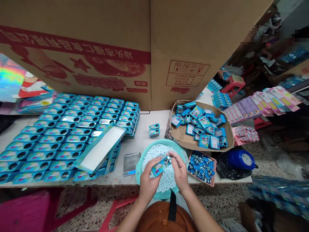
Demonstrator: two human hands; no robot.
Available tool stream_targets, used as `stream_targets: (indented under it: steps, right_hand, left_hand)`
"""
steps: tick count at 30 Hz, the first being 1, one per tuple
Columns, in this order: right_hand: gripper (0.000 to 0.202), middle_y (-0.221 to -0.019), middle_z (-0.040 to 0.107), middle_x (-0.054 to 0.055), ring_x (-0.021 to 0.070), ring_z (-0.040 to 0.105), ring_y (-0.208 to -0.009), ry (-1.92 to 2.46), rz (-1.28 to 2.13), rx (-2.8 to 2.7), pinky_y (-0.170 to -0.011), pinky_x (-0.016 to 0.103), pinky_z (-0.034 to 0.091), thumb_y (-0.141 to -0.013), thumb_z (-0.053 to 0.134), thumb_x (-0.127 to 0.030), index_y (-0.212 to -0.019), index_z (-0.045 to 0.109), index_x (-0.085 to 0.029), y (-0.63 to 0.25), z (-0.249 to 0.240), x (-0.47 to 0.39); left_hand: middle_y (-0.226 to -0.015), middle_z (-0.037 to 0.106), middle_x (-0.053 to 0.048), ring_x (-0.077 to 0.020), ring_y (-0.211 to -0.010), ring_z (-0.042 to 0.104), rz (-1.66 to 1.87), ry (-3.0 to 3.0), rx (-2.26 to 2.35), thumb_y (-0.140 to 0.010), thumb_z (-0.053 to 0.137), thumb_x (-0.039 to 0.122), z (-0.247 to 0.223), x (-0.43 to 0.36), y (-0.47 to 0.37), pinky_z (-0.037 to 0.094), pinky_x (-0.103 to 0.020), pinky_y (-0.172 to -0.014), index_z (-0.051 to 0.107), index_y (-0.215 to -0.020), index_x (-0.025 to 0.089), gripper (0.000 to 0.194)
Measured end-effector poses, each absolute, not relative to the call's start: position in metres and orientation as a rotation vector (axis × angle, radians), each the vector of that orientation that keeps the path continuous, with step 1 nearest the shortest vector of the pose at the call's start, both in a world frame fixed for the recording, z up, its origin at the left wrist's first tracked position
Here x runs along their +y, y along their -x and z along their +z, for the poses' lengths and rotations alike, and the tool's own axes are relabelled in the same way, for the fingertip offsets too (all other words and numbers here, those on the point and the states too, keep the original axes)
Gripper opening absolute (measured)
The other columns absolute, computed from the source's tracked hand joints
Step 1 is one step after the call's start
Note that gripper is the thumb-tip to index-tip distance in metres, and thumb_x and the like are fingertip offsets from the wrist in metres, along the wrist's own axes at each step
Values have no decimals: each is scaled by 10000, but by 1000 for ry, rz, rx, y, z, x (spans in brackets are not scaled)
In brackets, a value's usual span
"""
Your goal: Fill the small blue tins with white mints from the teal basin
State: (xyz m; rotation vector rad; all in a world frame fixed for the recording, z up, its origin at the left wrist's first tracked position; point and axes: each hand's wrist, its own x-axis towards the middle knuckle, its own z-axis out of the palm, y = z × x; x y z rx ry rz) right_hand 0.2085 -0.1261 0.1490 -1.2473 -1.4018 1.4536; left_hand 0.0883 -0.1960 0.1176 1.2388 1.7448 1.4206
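My left hand is closed round a small blue printed tin, which it holds tilted over a turquoise basin. My right hand is at the tin's right end, its fingers pinched near the opening, with a white candy at the fingertips. Small white candies fill the basin beneath both hands. Two closed-up blue tins stand on the white table behind the basin.
Rows of blue tins cover the left, a white-based tray lying across them. Right of the basin are a carton of tins and a pink box of round caps. Large cardboard boxes stand behind.
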Motion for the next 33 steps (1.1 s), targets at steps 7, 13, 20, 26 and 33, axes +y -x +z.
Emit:
stream_targets:
  steps: [7,13,20,26,33]
  right_hand:
    - [229,-1061,668,54,203,594,-1030,1312,1350,-1398,-942,363,450,-802,626,-333,-999,691,-235,-198,151,-133]
    - [276,-1070,667,49,197,579,-1052,1318,1425,-1275,-985,366,419,-825,573,-401,-997,687,-217,-198,151,-137]
    - [251,-1031,658,46,194,581,-1007,1352,1367,-1339,-919,341,449,-743,676,-362,-944,691,-212,-201,143,-146]
    - [354,-1147,638,69,211,560,-1090,1430,1422,-1176,-953,378,429,-844,525,-445,-1070,648,-202,-208,128,-167]
    - [392,-1110,646,88,223,572,-1063,1573,1351,-1110,-949,393,428,-832,526,-491,-1057,630,-188,-234,106,-191]
  left_hand:
    - [-1161,633,-62,-225,-1136,572,1526,-1257,1681,-788,608,159,118,-196,-91,447,-469,-1020,571,-1125,254,353]
    - [-1147,642,-68,-223,-1125,580,1500,-1250,1612,-783,623,184,123,-193,-86,441,-463,-1022,587,-1098,232,321]
    - [-1138,636,-63,-208,-1118,574,1405,-1280,1533,-785,620,202,121,-201,-78,443,-424,-1006,578,-1089,226,309]
    - [-1042,603,-59,-243,-1051,542,1113,-1517,1879,-748,679,315,115,-195,-49,420,-412,-951,630,-1034,250,297]
    - [-1034,644,-68,-254,-999,571,1011,-1434,2142,-739,670,319,80,-151,12,441,-365,-890,603,-1044,204,333]
